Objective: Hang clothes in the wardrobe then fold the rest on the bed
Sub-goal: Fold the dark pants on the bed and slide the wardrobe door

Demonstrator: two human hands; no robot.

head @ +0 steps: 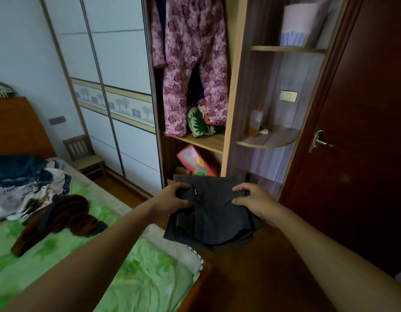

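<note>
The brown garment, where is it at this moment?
In the head view, the brown garment lies on the left, on the green bed sheet, beside the blue and white cloth and left of the left hand.

Head-worn, looking down (facing wardrobe [234, 86]).

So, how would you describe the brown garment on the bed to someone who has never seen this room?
Find the green-sheeted bed, left of the open wardrobe. The brown garment lies crumpled on it, beside the blue and white bedding. It alone is plain dark brown; the grey garment is held off the bed.
</note>
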